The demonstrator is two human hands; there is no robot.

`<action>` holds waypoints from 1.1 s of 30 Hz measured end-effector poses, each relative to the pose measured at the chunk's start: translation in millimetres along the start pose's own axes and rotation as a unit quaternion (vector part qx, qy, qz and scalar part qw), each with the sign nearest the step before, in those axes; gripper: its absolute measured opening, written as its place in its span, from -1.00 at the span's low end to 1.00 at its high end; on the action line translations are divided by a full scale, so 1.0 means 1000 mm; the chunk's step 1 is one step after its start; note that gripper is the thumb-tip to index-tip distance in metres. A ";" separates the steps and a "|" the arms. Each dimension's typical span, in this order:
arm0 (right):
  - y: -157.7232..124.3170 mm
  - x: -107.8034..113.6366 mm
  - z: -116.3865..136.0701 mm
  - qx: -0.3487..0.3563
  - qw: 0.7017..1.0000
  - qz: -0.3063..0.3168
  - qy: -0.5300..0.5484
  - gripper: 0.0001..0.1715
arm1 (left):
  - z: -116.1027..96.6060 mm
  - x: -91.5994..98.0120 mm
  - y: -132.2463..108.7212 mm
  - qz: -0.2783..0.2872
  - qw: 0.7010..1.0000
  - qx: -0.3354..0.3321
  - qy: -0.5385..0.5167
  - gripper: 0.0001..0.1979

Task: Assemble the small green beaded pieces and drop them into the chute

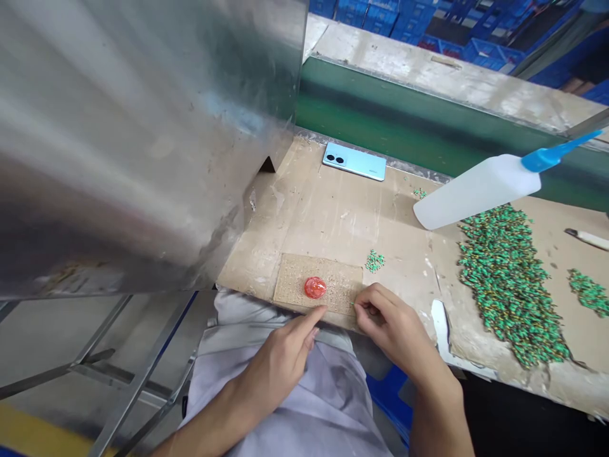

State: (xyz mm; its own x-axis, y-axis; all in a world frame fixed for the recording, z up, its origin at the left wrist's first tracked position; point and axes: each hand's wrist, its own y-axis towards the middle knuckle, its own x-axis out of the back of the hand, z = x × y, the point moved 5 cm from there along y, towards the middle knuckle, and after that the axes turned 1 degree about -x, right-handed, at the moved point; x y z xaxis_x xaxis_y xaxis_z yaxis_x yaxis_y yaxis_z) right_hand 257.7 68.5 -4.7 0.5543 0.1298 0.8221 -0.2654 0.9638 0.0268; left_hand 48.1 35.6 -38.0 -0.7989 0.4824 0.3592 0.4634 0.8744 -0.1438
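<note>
A flat, speckled tan board lies at the table's front edge. A glossy red oval blob sits on it near the middle. My left hand is at the board's front edge, index finger stretched out just below the red blob and the other fingers partly curled and hidden. At the board's right end, my right hand is closed in a pinch. A tiny green piece shows at its fingertips. Just beyond the board is a little cluster of green pieces.
A large pile of small green-and-gold pieces spreads at right, with a smaller green heap beside it. A white squeeze bottle with a blue nozzle stands behind. A light-blue phone lies at the back. A metal panel fills the left.
</note>
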 end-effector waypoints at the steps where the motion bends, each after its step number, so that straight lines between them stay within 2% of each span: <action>1: 0.000 0.000 0.000 -0.001 1.000 -0.001 0.000 -0.84 | 0.000 0.000 0.000 0.000 1.000 -0.001 0.000 -0.51; 22: 0.006 0.003 0.000 0.003 1.000 -0.017 0.015 -0.84 | -0.001 0.003 0.001 -0.007 1.000 0.011 -0.007 -0.53; 28: 0.005 0.007 0.002 0.004 0.999 -0.037 0.021 -0.83 | -0.001 0.005 0.000 -0.023 1.000 0.007 -0.014 -0.55; 33: -0.001 0.007 -0.002 0.002 0.998 -0.051 0.028 -0.84 | -0.003 0.006 -0.002 -0.024 0.996 0.015 -0.080 -0.59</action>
State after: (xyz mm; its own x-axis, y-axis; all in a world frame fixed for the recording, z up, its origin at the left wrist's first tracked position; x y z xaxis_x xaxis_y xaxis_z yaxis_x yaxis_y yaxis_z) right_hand 263.4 69.4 0.4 0.6221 0.0451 0.7816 -0.2095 0.9715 0.1107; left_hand 43.6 36.7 -32.7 -0.8717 0.4407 0.2143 0.4140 0.8962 -0.1593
